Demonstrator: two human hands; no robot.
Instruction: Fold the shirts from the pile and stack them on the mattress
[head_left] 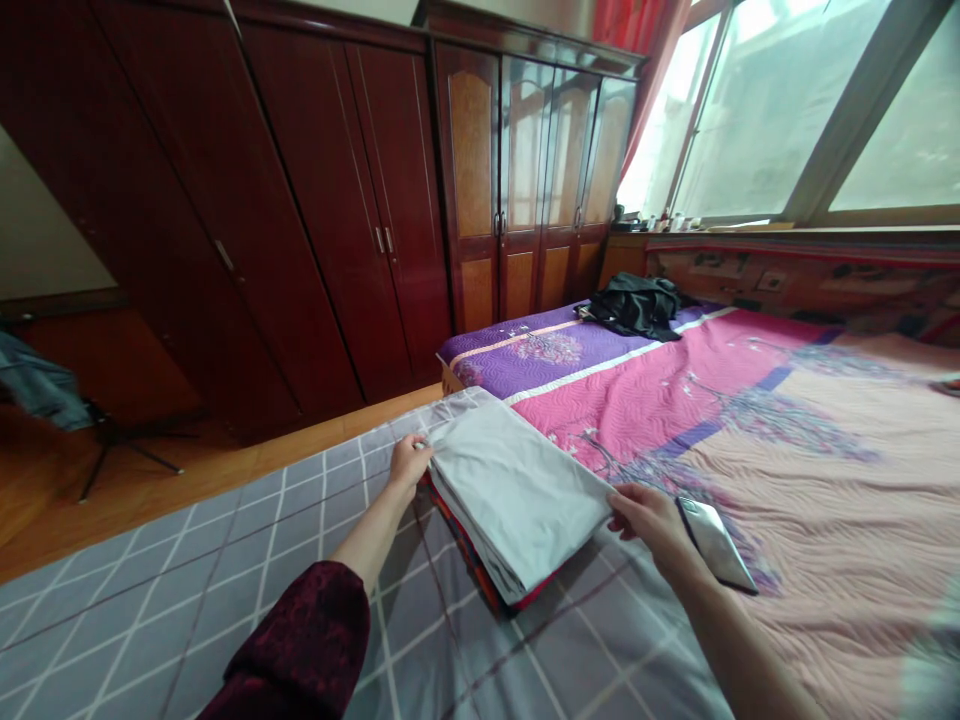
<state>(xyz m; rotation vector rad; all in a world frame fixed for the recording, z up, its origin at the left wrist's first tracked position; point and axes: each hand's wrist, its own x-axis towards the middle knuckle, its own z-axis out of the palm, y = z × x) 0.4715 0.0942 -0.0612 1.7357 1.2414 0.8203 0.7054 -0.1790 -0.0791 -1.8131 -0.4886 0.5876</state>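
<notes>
A light grey cloth [517, 485], folded into a thick rectangle, lies on the grey checked bedding. Under it peeks out the edge of a red patterned cloth [474, 562], mostly hidden. My left hand [410, 462] pinches the grey cloth at its left corner, thumb on top. At the opposite, right-hand corner, my right hand [646, 515] grips the edge between thumb and fingers. A phone [716, 545] lies face down just to the right of my right wrist.
Grey checked bedding [247, 590] spreads beneath the cloth, with a purple, pink and peach quilt [622, 390] adjoining. Black clothing [634, 305] sits on the quilt's far side. Dark red wardrobes [330, 200] line the wall. A small tripod [124, 440] stands on the wooden floor at left.
</notes>
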